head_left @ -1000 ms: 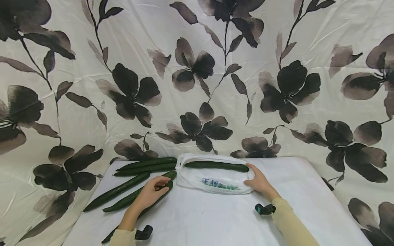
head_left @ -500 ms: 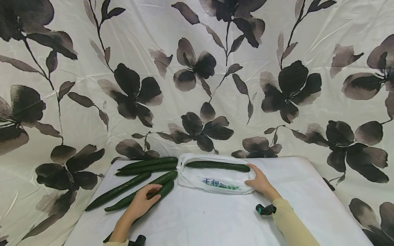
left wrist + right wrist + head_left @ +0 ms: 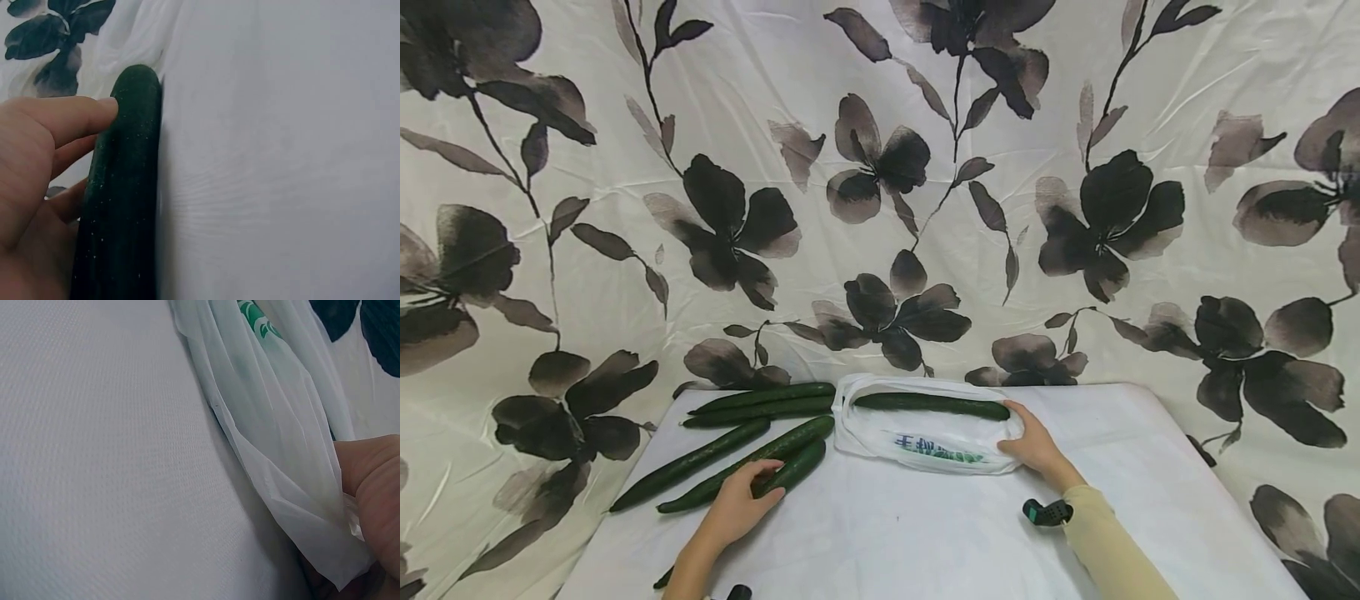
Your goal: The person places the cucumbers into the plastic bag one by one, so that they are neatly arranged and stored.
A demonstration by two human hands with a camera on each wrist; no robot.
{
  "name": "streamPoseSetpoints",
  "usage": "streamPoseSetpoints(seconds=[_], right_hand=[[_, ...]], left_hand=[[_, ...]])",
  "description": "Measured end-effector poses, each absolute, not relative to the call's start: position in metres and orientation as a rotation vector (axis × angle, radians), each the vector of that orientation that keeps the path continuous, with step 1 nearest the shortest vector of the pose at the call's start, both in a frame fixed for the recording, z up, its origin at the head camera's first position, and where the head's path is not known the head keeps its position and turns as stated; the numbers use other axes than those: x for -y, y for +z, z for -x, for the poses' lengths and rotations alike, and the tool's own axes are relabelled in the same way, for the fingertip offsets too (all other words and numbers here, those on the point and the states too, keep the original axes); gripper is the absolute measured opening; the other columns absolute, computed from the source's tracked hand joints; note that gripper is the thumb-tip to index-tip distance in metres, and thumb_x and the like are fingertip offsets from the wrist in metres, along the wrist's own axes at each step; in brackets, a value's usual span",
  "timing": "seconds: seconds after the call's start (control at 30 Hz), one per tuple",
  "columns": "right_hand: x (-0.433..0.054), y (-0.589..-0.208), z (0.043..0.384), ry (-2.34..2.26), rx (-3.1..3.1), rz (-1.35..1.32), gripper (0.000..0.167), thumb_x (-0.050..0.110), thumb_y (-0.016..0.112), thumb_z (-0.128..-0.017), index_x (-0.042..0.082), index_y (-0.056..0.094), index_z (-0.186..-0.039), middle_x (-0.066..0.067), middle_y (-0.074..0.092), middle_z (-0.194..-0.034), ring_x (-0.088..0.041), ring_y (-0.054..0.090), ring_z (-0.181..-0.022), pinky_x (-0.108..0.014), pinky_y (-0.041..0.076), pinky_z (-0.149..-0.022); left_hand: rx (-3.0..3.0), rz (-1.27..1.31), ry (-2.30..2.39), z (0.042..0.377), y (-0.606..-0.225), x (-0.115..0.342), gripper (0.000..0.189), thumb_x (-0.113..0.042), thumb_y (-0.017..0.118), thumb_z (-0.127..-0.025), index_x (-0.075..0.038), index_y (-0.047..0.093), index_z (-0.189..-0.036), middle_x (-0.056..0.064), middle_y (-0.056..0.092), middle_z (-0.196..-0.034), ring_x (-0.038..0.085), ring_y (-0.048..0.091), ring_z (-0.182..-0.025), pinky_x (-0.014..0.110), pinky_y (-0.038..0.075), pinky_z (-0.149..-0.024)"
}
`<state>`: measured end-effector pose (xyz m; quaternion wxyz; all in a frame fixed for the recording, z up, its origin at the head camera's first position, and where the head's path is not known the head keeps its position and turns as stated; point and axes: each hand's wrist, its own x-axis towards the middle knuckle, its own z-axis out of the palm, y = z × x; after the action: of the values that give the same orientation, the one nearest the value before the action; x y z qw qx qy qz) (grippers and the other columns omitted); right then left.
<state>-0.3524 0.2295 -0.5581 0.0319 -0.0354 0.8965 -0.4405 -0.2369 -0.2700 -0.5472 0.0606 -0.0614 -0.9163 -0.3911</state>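
Observation:
My left hand [image 3: 737, 504] is at the nearest of several loose cucumbers, with thumb and fingers curved round either side of this cucumber [image 3: 801, 468]. In the left wrist view, a digit of that hand [image 3: 37, 156] meets the side of the dark green cucumber [image 3: 128, 187], whose rounded end points away; the cucumber lies on the cloth. My right hand [image 3: 1036, 450] holds the right end of a white plastic bag [image 3: 880, 450] with blue and green print. Inside the bag's opening lies another cucumber [image 3: 932, 405]. The right wrist view shows bunched bag film [image 3: 275, 444] beside the thumb.
Two cucumbers [image 3: 760, 400] lie side by side at the back left, and two more, one being a long cucumber [image 3: 688, 467], slant in front of them. A white cloth [image 3: 925, 542] covers the table. Behind hangs a flower-printed curtain [image 3: 880, 250].
My left hand has drawn back toward me and to the left along the nearest cucumber, uncovering its far end. The right hand and the bag have stayed in place.

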Motion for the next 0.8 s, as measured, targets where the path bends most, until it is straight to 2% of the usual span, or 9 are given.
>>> streamPoseSetpoints(seconds=[0.2, 0.23, 0.37, 0.47, 0.6, 0.8], right_hand=[[-0.228, -0.558, 0.353, -1.366, -2.756, 0.084, 0.082, 0.003, 0.072, -0.08, 0.011, 0.031, -0.151, -0.025, 0.027, -0.153, -0.048, 0.021, -0.139, -0.063, 0.017, -0.109], [-0.228, -0.558, 0.353, -1.365, -2.758, 0.082, 0.082, 0.003, 0.072, -0.08, 0.011, 0.031, -0.151, -0.025, 0.027, -0.153, -0.048, 0.021, -0.139, -0.063, 0.017, -0.109], [-0.229, -0.559, 0.353, -1.358, -2.763, 0.075, 0.083, 0.003, 0.072, -0.079, 0.011, 0.032, -0.15, -0.025, 0.027, -0.152, -0.048, 0.021, -0.139, -0.063, 0.017, -0.109], [-0.229, -0.559, 0.353, -1.358, -2.768, 0.073, 0.082, 0.003, 0.072, -0.079, 0.01, 0.031, -0.15, -0.025, 0.027, -0.152, -0.048, 0.021, -0.139, -0.063, 0.017, -0.109], [-0.229, -0.56, 0.354, -1.355, -2.774, 0.068, 0.082, 0.004, 0.072, -0.079, 0.01, 0.032, -0.15, -0.025, 0.027, -0.152, -0.047, 0.021, -0.139, -0.062, 0.017, -0.11], [-0.227, -0.56, 0.352, -1.354, -2.775, 0.055, 0.082, 0.004, 0.072, -0.079, 0.009, 0.032, -0.15, -0.026, 0.028, -0.152, -0.048, 0.021, -0.139, -0.062, 0.017, -0.11]], left_hand=[[2.845, 0.135, -1.042, 0.236, -0.549, 0.266, 0.052, -0.025, 0.081, -0.081, -0.018, 0.061, -0.129, 0.0, 0.059, -0.105, 0.023, 0.057, -0.103, 0.053, 0.045, -0.089], [2.85, 0.135, -1.029, 0.237, -0.549, 0.265, 0.054, -0.025, 0.082, -0.079, -0.019, 0.061, -0.129, -0.001, 0.059, -0.104, 0.026, 0.056, -0.106, 0.054, 0.044, -0.09], [2.859, 0.133, -1.01, 0.237, -0.55, 0.263, 0.058, -0.026, 0.085, -0.076, -0.022, 0.061, -0.129, -0.002, 0.059, -0.1, 0.025, 0.056, -0.103, 0.054, 0.044, -0.09], [2.873, 0.107, -1.009, 0.239, -0.551, 0.261, 0.059, -0.033, 0.084, -0.076, -0.025, 0.06, -0.129, 0.0, 0.062, -0.106, 0.023, 0.057, -0.102, 0.053, 0.046, -0.087], [2.907, 0.064, -0.982, 0.239, -0.551, 0.259, 0.058, -0.044, 0.08, -0.078, -0.028, 0.058, -0.13, 0.005, 0.061, -0.12, 0.027, 0.057, -0.108, 0.055, 0.047, -0.085], [2.909, 0.038, -0.923, 0.238, -0.549, 0.256, 0.054, -0.038, 0.08, -0.08, -0.027, 0.06, -0.129, 0.003, 0.063, -0.114, 0.024, 0.059, -0.103, 0.051, 0.049, -0.078]])
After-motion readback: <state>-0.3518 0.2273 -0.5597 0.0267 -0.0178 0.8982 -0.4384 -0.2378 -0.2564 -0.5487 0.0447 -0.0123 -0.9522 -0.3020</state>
